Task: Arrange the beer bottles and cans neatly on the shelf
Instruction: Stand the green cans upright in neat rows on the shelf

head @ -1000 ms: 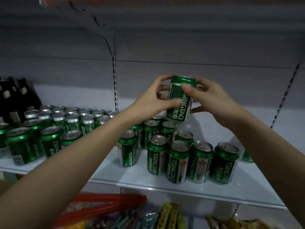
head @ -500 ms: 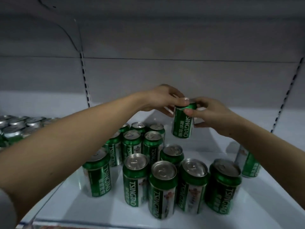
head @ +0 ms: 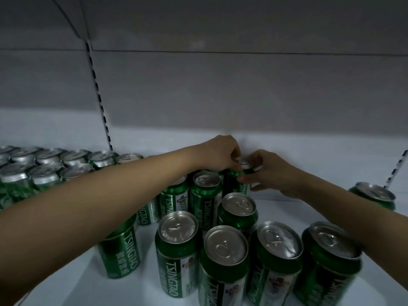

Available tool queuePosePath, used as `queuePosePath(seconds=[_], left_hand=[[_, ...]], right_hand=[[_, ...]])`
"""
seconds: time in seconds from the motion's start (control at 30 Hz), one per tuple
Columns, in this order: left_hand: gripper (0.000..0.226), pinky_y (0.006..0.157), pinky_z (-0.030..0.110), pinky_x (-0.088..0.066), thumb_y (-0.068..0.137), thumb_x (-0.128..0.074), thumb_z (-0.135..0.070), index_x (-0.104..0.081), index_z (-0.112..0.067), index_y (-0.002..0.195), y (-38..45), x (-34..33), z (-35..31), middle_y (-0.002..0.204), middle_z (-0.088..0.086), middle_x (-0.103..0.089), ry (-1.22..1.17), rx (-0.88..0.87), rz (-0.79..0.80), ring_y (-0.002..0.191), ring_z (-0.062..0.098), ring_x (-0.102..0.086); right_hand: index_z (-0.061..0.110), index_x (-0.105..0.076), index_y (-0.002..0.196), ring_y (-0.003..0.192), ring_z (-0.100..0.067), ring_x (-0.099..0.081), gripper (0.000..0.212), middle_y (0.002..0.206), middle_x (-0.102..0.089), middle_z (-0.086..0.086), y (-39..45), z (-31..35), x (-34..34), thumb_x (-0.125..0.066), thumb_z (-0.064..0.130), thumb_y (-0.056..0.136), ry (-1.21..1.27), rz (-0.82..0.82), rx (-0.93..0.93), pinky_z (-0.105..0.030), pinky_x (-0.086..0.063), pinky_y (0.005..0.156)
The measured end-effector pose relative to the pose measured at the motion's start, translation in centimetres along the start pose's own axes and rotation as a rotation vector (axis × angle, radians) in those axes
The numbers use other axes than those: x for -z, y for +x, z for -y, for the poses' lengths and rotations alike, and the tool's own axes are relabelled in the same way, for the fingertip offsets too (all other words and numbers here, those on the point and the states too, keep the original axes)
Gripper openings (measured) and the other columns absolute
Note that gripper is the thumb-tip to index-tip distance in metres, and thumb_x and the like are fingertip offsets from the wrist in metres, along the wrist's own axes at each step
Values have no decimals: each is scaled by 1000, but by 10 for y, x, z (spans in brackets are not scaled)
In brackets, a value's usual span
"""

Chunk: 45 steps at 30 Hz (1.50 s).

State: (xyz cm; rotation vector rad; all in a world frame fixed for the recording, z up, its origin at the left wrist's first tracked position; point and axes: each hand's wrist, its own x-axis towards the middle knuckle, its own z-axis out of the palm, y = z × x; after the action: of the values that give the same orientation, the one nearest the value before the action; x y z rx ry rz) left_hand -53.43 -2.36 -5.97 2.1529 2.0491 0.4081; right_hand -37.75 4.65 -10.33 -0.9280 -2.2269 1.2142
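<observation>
Left hand [head: 220, 154] and right hand [head: 270, 171] both grip one upright green aluminium beer can [head: 239, 177] at the rear of the white metal shelf [head: 309, 208]; four green cans front it.

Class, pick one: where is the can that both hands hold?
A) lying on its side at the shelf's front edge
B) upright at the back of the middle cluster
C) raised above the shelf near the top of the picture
B: both the left hand and the right hand grip the held can, upright behind the middle cluster's other cans.

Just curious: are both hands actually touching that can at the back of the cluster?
Touching. In the head view, the left hand and the right hand both curl their fingers round the top of the back can, with no gap visible.
</observation>
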Motion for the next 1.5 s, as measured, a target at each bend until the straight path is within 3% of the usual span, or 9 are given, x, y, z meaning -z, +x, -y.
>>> queuePosePath(seconds=[0.17, 0.33, 0.5, 0.7, 0.87, 1.1, 1.3, 1.4, 1.5], left_hand=[[22, 57, 26, -37, 88, -72, -33, -64, -17, 76, -5, -3, 1, 71, -1, -60, 45, -5, -15, 66, 14, -54], [44, 83, 20, -45, 91, -67, -41, -64, -16, 127, -25, 21, -3, 118, -4, -65, -43, -7, -87, 102, 12, -60], [25, 73, 9, -44, 93, -67, -23, -71, -12, 115, -57, 47, -7, 104, 0, -71, -205, -68, -253, 91, 10, -64], [20, 72, 12, -44, 94, -66, -26, -73, -18, 110, -103, 62, -4, 94, -10, -69, -273, -47, -308, 85, 5, -63], [14, 81, 19, -51, 95, -65, -24, -73, -22, 106, -157, 59, 18, 102, -9, -72, -433, -3, -441, 96, 6, -66], [15, 74, 13, -51, 97, -61, -21, -71, -25, 107, -230, 20, 54, 102, -9, -75, -750, 81, -677, 95, 2, -68], [17, 84, 25, -54, 101, -53, -28, -63, -30, 115, -266, -38, 73, 112, -3, -70, -967, 190, -878, 105, 12, -66], [30, 86, 31, -55, 100, -48, -35, -56, -21, 125, -275, -70, 78, 121, 9, -64, -1088, 276, -817, 110, 20, -64], [40, 88, 27, -53, 90, -57, -49, -50, -34, 126, -282, -88, 80, 126, 2, -59, -1072, 317, -672, 109, 10, -63]], right_hand=[[15, -64, 85, 85, -22, -59, 19, 92, -61, -21, -2, 4, 2, -79, 4, 81, -54, 99, -7, -32, -57, 70], [16, -46, 120, 99, -21, -62, 51, 109, -59, -5, -9, 30, 21, -79, 29, 84, -162, -38, -75, -37, -59, 79], [7, -64, 98, 79, -22, -70, 10, 99, -70, -17, -30, 72, 29, -66, 16, 94, -2, -162, 103, -36, -61, 71], [5, -69, 92, 64, -17, -69, 10, 84, -73, -11, -63, 113, -4, -62, 11, 96, -9, -57, 187, -26, -58, 57], [9, -69, 89, 68, -17, -69, 10, 86, -73, -9, -89, 138, -43, -62, 11, 96, 71, -1, 238, -33, -62, 65], [19, -68, 98, 91, -14, -68, 7, 98, -68, 3, -117, 162, -118, -65, 22, 94, 69, -71, 409, -32, -60, 79], [17, -53, 129, 120, -13, -49, 33, 129, -51, 0, -127, 147, -191, -57, 22, 97, -4, -136, 426, -24, -39, 97], [15, -44, 140, 132, -14, -38, 41, 142, -39, -1, -132, 128, -222, -52, 23, 101, 1, -226, 441, -24, -32, 106], [23, -33, 151, 138, -6, -31, 47, 153, -29, 5, -130, 104, -246, -40, 34, 105, 75, -244, 386, -28, -30, 112]])
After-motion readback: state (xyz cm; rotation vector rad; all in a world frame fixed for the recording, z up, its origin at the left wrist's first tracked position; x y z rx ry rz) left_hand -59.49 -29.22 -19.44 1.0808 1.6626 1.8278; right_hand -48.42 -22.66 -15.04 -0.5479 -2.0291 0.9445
